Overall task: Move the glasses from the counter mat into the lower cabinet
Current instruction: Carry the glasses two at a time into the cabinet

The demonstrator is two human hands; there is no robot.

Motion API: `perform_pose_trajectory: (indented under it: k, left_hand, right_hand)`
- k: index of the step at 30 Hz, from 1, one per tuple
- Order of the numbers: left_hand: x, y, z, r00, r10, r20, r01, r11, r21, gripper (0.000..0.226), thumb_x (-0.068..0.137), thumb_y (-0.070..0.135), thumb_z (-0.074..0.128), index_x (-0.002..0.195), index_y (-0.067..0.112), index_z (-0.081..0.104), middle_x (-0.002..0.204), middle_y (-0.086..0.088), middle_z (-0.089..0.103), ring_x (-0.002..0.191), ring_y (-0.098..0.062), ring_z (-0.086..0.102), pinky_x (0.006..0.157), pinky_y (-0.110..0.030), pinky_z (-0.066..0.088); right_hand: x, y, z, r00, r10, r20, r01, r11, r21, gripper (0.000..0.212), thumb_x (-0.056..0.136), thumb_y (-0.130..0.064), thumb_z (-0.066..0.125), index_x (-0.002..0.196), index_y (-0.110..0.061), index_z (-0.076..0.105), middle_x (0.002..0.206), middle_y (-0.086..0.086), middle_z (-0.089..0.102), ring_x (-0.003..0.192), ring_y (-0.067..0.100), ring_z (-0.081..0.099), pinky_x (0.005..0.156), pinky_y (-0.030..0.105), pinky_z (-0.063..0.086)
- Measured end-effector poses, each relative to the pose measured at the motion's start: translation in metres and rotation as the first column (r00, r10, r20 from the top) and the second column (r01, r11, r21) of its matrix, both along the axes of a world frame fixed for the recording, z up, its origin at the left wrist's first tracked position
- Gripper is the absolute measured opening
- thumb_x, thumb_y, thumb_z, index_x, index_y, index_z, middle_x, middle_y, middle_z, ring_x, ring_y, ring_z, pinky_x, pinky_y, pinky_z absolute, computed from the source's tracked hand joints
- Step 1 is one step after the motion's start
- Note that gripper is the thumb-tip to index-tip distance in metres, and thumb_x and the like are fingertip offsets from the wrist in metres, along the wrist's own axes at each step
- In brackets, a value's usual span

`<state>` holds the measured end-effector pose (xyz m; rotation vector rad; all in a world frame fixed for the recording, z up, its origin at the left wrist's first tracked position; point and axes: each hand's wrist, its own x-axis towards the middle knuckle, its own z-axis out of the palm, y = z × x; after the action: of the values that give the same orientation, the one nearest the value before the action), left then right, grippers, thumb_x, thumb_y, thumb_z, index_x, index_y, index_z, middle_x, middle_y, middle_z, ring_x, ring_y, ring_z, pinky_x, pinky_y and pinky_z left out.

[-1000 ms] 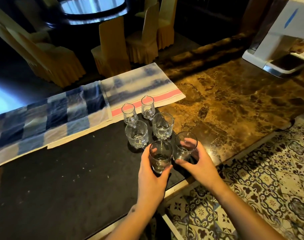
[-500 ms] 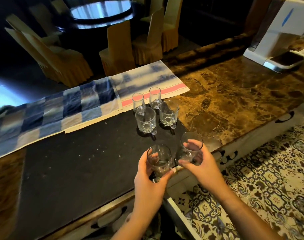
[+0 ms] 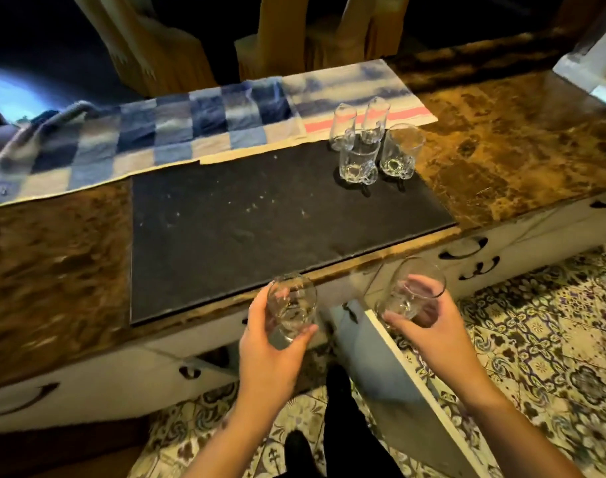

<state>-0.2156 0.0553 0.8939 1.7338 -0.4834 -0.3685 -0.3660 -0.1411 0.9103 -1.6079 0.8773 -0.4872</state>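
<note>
1. The brown marble bench (image 3: 522,139) ran across the room, with white cabinet fronts (image 3: 522,243) below its near edge and patterned floor tiles (image 3: 542,339) beneath.
2. A black counter mat (image 3: 260,229) lay flat on the bench, reaching its near edge.
3. A blue checked cloth (image 3: 139,139) and a striped towel (image 3: 356,88) lay along the far side of the mat, the cloth's near edge overlapping it.
4. A white cabinet door (image 3: 398,381) stood swung out toward the person, between the two forearms; what was inside the cabinet I could not make out.
5. The left hand (image 3: 270,353) was clasped around one glass (image 3: 293,305), held off the mat, in front of the bench edge.
6. The right hand (image 3: 429,326) was wrapped around a second glass (image 3: 411,291), tilted, also clear of the bench and above the open door.
7. Four glasses (image 3: 360,157) stood clustered at the mat's far right corner, two handled ones nearer and two slimmer ones behind.
</note>
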Motion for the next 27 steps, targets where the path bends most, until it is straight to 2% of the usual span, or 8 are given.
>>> perform_pose_trajectory:
  k: [4,9,15,19,21,23,25,27]
  left_hand:
    - [-0.007,0.033,-0.008,0.999,0.032,0.004,-0.032,0.999,0.019,0.089,0.077,0.016,0.089,0.133,0.067,0.041,0.132,0.025,0.061,0.126,-0.002,0.059,0.109,-0.039,0.050]
    - [-0.029,0.064,-0.024,0.997,0.060,-0.043,-0.058,0.997,0.046,0.083,0.079,0.016,0.088,0.139,0.052,0.044,0.130,0.025,0.062,0.124,-0.002,0.060,0.107,-0.040,0.052]
    - [-0.049,0.081,-0.038,0.996,0.084,-0.017,-0.083,0.993,0.080,0.086,0.080,0.013,0.087,0.142,0.052,0.042,0.131,0.028,0.060,0.124,0.002,0.059,0.101,-0.014,0.048]
    - [-0.062,0.079,-0.055,0.999,0.038,-0.022,-0.035,0.995,0.095,0.085,0.080,0.013,0.087,0.147,0.041,0.043,0.133,0.024,0.061,0.125,0.002,0.058,0.102,-0.013,0.047]
    - [-0.071,0.075,-0.065,0.998,0.026,-0.060,-0.019,0.993,0.113,0.084,0.079,0.013,0.087,0.144,0.046,0.044,0.131,0.024,0.062,0.122,0.003,0.059,0.102,-0.012,0.046]
    - [-0.082,0.074,-0.078,0.995,0.031,-0.095,-0.020,0.994,0.110,0.085,0.078,0.015,0.089,0.139,0.054,0.044,0.127,0.029,0.062,0.119,0.006,0.060,0.098,-0.007,0.045]
    - [-0.089,0.075,-0.097,0.991,0.040,-0.131,-0.029,0.996,0.088,0.084,0.077,0.020,0.089,0.137,0.056,0.044,0.128,0.032,0.061,0.119,0.009,0.058,0.095,-0.002,0.041]
    - [-0.095,0.072,-0.129,0.987,0.033,-0.155,-0.021,0.997,0.077,0.087,0.074,0.018,0.091,0.133,0.062,0.046,0.127,0.034,0.061,0.118,0.012,0.057,0.092,-0.001,0.041]
  right_hand:
    - [-0.007,0.022,-0.008,0.996,0.079,-0.046,-0.079,0.997,0.002,0.062,0.077,0.001,0.082,0.128,-0.022,0.056,0.119,-0.007,0.067,0.108,0.000,0.065,0.087,0.011,0.049]
    - [-0.010,0.044,-0.023,0.983,0.155,-0.098,-0.158,0.987,-0.016,0.059,0.076,0.000,0.083,0.121,-0.029,0.057,0.116,-0.010,0.067,0.110,0.007,0.064,0.097,0.026,0.051]
    - [-0.015,0.064,-0.033,0.956,0.245,-0.160,-0.248,0.969,0.000,0.054,0.076,-0.011,0.085,0.118,-0.033,0.057,0.111,-0.013,0.067,0.104,-0.002,0.062,0.099,0.026,0.047]
    - [-0.025,0.074,-0.043,0.953,0.241,-0.184,-0.234,0.970,0.058,0.054,0.076,-0.012,0.086,0.116,-0.034,0.057,0.113,-0.013,0.067,0.106,-0.003,0.062,0.093,0.015,0.046]
    - [-0.029,0.080,-0.048,0.954,0.229,-0.191,-0.211,0.971,0.112,0.054,0.078,-0.012,0.085,0.118,-0.034,0.057,0.115,-0.013,0.066,0.106,-0.006,0.060,0.087,0.009,0.048]
    - [-0.035,0.086,-0.059,0.943,0.223,-0.246,-0.198,0.973,0.122,0.054,0.080,-0.013,0.083,0.121,-0.034,0.055,0.118,-0.013,0.064,0.111,-0.003,0.058,0.098,0.018,0.048]
    - [-0.035,0.090,-0.070,0.938,0.205,-0.279,-0.169,0.974,0.149,0.054,0.080,-0.014,0.082,0.121,-0.036,0.054,0.120,-0.012,0.064,0.120,0.008,0.056,0.109,0.036,0.043]
    - [-0.035,0.091,-0.096,0.930,0.219,-0.295,-0.188,0.974,0.130,0.051,0.080,-0.016,0.083,0.118,-0.035,0.056,0.114,-0.013,0.067,0.116,0.009,0.059,0.106,0.036,0.046]
